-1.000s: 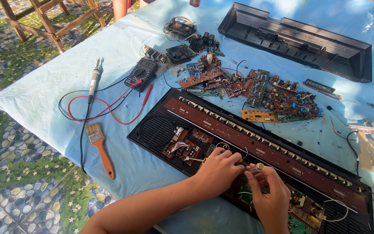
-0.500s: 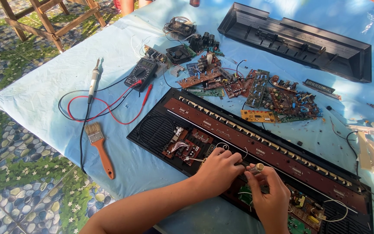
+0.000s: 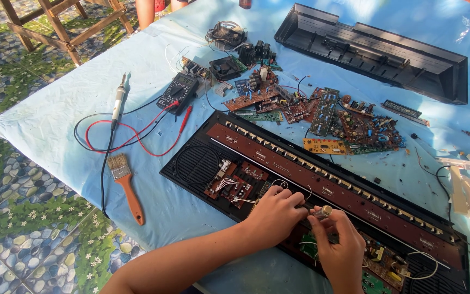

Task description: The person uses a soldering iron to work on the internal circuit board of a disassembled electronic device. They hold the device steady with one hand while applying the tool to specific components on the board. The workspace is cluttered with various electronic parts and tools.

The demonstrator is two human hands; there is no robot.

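- While our right hand (image 3: 339,251) pinches a small metal-tipped tool (image 3: 322,211) over the open chassis (image 3: 311,185), the fingers closed on it, our left hand (image 3: 274,215) presses down just beside it, fingers curled onto the board; what they grip, if anything, we cannot tell. A slip of the tip could scratch the brown board or short a part.
- Thin white wires (image 3: 235,188) lie loose by our left hand; our wrist could snag them and tear a joint.
- Near the tabletop's (image 3: 55,120) edge lies the brush (image 3: 125,185); an elbow nudge could send it to the floor.
- Further out, the red and black leads (image 3: 131,136) loop between the meter (image 3: 177,91) and the soldering iron (image 3: 118,100); a tug on one could drag the others.
- Beyond the chassis, loose circuit boards (image 3: 327,117) lie heaped, touching; a small part could get lost there.
- Farthest off, the black cover (image 3: 376,51) lies well apart, at little risk.
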